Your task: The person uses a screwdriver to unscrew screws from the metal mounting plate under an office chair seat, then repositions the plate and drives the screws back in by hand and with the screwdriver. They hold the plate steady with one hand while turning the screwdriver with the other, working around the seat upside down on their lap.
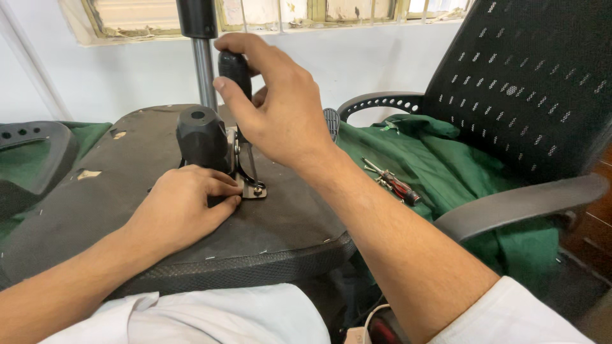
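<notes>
While the left hand [182, 207] presses flat on one upturned seat base [127, 185], the right hand [280, 102] grips one black-handled screwdriver [234, 70].

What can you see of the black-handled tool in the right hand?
The tool has a glossy black, rounded handle, seemingly plastic. It stands about upright over the metal bracket on the upturned seat base; its shaft and tip are mostly hidden. The right hand wraps the handle from above, while the left hand rests beside the bracket.
</notes>
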